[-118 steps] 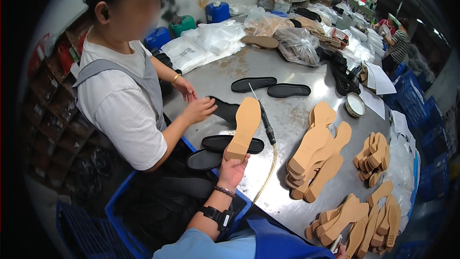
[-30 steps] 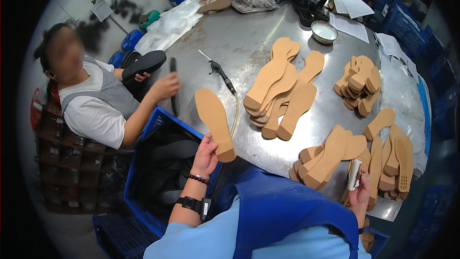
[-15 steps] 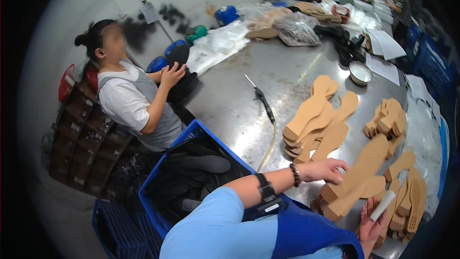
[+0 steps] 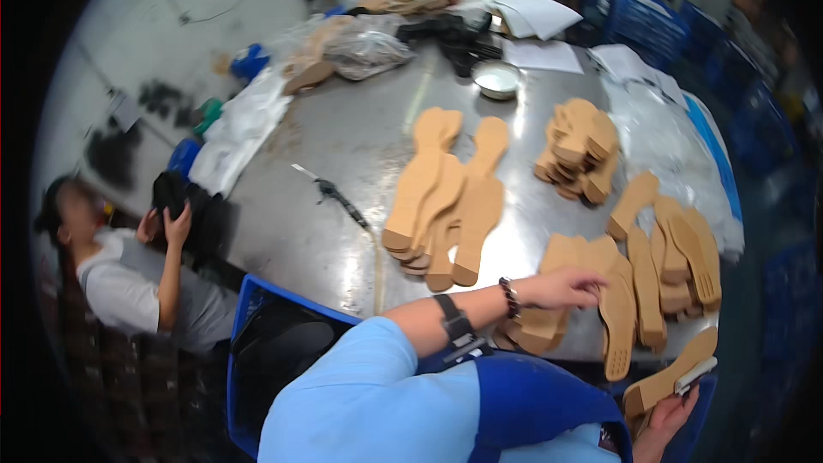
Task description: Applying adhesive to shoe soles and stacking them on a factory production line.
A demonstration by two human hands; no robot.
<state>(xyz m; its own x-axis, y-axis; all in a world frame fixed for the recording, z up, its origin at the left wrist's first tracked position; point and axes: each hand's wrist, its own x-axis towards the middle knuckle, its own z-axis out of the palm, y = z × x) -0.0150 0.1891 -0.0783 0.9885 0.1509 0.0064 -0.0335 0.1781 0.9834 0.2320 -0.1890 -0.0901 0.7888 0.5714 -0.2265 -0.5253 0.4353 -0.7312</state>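
Note:
My right hand (image 4: pixel 673 416), low on the right past the table's edge, grips a white stick-shaped tool (image 4: pixel 696 375) whose kind I cannot make out. A tan shoe sole with a raised heel (image 4: pixel 673 369) is held in the same hand, against the tool. Fingers loosely stretched, my left hand (image 4: pixel 566 288) is over a pile of tan soles (image 4: pixel 570 253) on the near right of the table. Beside its fingertips lies a sole with small holes in one end (image 4: pixel 617 326). I cannot tell whether the fingers touch it.
On the metal table (image 4: pixel 334 171) stand more sole piles (image 4: pixel 441 206), a black-handled tool with a hose (image 4: pixel 339 201) and a bowl (image 4: pixel 495 80). A blue crate (image 4: pixel 236 369) with dark soles is at my left. Farther left, a person (image 4: pixel 137 270) handles black pieces.
My view has swung right. My right hand has moved off the sole pile to the table's edge and now has a sole along with the white tool. My left hand has come off the upper sole.

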